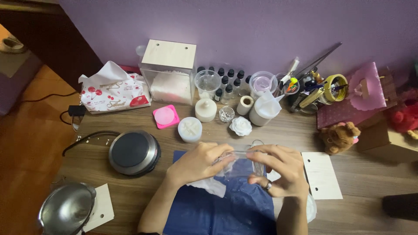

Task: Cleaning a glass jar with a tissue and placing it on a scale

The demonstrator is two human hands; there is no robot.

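Both of my hands meet over a blue cloth on the wooden desk. My left hand and my right hand grip a small clear plastic container between them. A crumpled white tissue lies under my left hand; whether the fingers hold it is unclear. A ring sits on one finger of my right hand.
Behind my hands stand white moulded candles, a white flower shape, a pink square mould, small dark-capped bottles and plastic cups. A round black hotplate and metal pot sit left; a tissue pack, teddy bear and white card are around.
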